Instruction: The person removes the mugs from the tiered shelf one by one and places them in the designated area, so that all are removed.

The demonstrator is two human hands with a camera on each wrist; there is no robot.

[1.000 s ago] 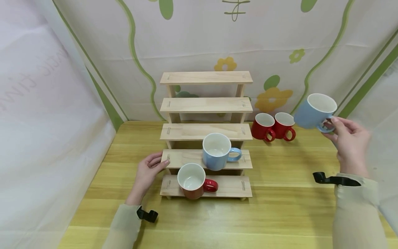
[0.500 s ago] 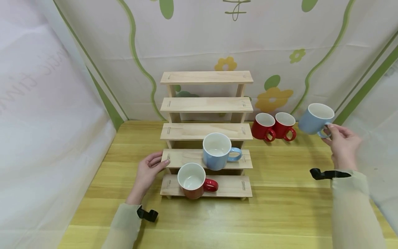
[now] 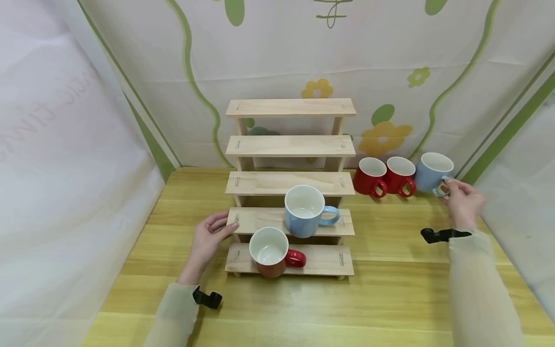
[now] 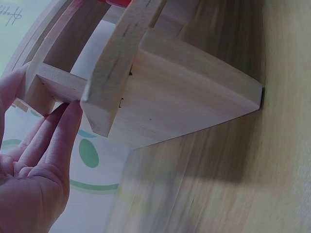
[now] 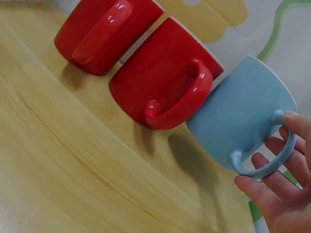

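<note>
With my right hand [image 3: 466, 202] I pinch the handle of a light blue mug [image 3: 431, 171], upright at the back right beside two red mugs. In the right wrist view this blue mug [image 5: 243, 111] is close to the nearer red mug [image 5: 163, 73]; whether its base touches the table I cannot tell. My left hand [image 3: 208, 238] grips the left end of the stepped wooden shelf [image 3: 256, 219], thumb on top of the second step from the front. In the left wrist view my left fingers [image 4: 60, 138] lie against the underside of a board.
Another blue mug [image 3: 304, 212] stands on the second step and a red mug [image 3: 269, 253] on the lowest one, handles to the right. Two red mugs [image 3: 370, 176] stand right of the shelf. A printed cloth [image 3: 269, 53] hangs behind the wooden table [image 3: 390, 299].
My right hand has carried the blue mug down and slightly left, from in the air to beside the red mugs. My left hand keeps its grip on the shelf.
</note>
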